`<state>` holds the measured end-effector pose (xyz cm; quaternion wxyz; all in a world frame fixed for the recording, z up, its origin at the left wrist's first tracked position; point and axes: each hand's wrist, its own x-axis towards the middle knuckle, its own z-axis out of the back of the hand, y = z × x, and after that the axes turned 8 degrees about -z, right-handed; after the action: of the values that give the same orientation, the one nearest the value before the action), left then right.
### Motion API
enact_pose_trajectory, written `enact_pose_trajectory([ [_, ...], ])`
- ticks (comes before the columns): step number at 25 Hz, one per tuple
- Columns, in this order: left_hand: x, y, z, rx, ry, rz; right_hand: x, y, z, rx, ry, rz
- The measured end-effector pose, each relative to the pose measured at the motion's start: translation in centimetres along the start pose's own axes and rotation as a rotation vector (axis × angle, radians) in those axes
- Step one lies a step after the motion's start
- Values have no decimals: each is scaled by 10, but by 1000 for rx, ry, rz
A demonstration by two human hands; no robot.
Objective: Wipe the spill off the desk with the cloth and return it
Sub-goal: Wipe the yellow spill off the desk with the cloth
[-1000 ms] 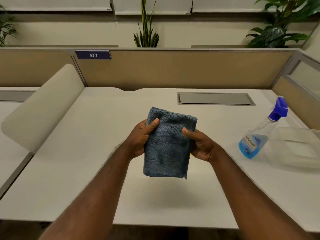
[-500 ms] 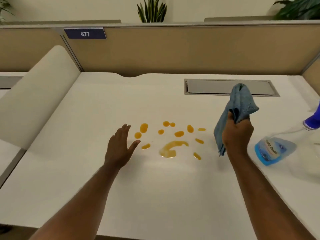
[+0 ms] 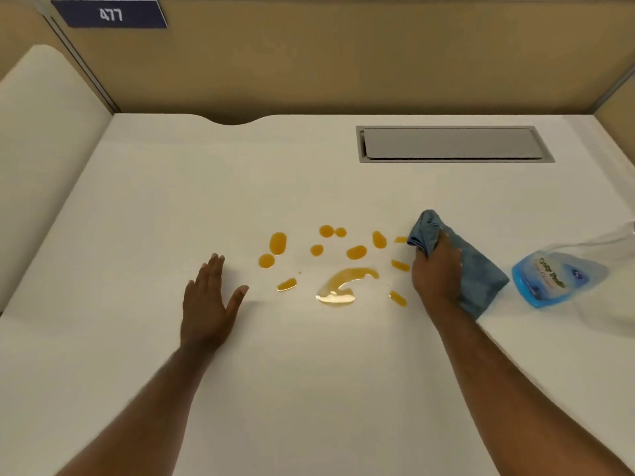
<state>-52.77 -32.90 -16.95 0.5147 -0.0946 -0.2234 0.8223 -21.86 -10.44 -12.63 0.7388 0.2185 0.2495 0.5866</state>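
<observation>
Blue cloth [image 3: 481,276] beside spill [image 3: 340,266] edge

Left hand [image 3: 209,304] flat, fingers [image 3: 214,266] spread; right hand [image 3: 435,269] fisted.

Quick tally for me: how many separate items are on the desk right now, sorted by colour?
Blue: 2, the cloth held in the right hand, and the spray bottle with blue liquid.
Orange: 1, the spill, scattered in many drops.
Grey: 1, the cable hatch.
Total: 4
</observation>
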Motion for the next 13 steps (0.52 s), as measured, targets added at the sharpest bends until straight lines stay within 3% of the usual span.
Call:
enact_pose_trajectory([
  [5,-6,22,9,-57,16,-65,5,19,-29,-295,89,-87],
  [10,2,13,3,19,110,-126,37,-21,4,-668,83,240],
  [13,7,12,0,98,161,-127,45,-39,7,-717,154,253],
])
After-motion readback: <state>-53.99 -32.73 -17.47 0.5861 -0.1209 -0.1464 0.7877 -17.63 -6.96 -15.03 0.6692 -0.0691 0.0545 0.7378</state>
